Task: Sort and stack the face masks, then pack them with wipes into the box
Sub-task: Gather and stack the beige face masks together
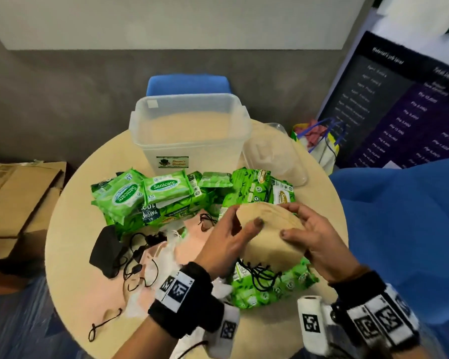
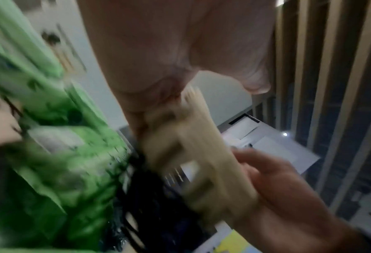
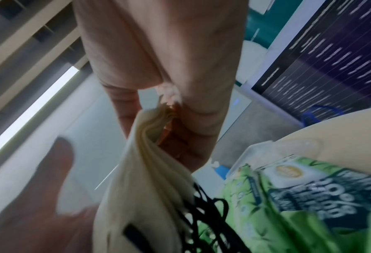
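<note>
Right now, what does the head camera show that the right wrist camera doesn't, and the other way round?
Only the head view shows the clear box, the black mask and both wristbands. Only the right wrist view shows the stack's layered edges fanned at the fingertips. Both show the beige mask stack gripped by left hand and right hand, black ear loops and green wipes packs.

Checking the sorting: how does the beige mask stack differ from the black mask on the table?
The beige mask stack is held above the table by the left hand and right hand; the black mask lies untouched. Beige is several layers, black apparently one. Both have black ear loops.
</note>
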### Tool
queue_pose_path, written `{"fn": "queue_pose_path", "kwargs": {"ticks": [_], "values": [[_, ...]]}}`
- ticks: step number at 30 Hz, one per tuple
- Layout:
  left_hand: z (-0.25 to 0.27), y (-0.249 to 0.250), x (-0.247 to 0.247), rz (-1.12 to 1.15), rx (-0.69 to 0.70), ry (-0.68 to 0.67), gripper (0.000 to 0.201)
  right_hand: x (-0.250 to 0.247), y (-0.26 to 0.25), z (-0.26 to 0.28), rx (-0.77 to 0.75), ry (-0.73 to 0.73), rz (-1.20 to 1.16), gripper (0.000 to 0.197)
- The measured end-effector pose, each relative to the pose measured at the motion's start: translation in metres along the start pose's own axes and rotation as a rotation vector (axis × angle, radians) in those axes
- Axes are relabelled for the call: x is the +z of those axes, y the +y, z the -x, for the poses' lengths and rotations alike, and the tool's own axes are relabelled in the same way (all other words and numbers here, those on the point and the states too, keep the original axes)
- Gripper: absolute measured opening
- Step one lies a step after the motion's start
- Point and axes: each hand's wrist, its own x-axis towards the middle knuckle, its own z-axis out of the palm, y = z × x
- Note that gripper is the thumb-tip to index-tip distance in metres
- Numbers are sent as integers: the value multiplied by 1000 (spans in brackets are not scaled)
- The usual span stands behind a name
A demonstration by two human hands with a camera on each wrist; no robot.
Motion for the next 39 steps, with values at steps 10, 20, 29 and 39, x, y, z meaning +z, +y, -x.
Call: {"fn": "queue_pose_path", "kwargs": {"ticks": [10,20,29,39], "values": [[-24,8,13,252,28,340,24,31,1,-30,-35,126,174,31],[-77,7,20,198,-51,382,16,-2,-16,-105,-51,13,253,29],[-110,2,19,168,-85,593,15,-106,-43,-251,124,281,501,5],[-65,-25,25,205,-202,829,15,-149,7,-347,443,342,801,54]]}}
